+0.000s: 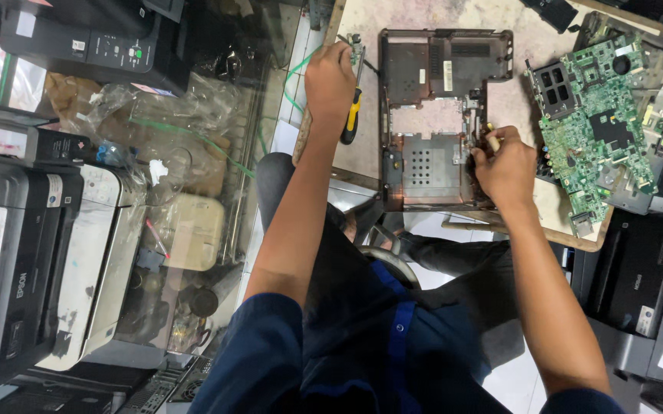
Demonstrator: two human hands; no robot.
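- Two bare hands work over a stripped laptop base shell (435, 123), a dark, reddish-brown rectangular frame with cut-out openings and a perforated metal plate, lying flat on the pale, mottled bench (362, 31).
- Right hand (506, 167) sits at the shell's right edge, its grip pinched together on a small pale part (492, 141); what that part is cannot be told from this view.
- Left hand (330, 77) rests at the bench's left edge, fingers curled shut around a small green circuit piece (357, 49), just above a screwdriver (352, 115) with a yellow-and-black handle lying on the bench.
- Right of the shell, apart from it, lies a green motherboard (600, 115), densely studded with chips and connectors.
- Left of the person, crumpled clear plastic bags (162, 115) lie over clutter, beside boxy printers (47, 261) in black and white.
- Another black printer (646, 291) stands at lower right.
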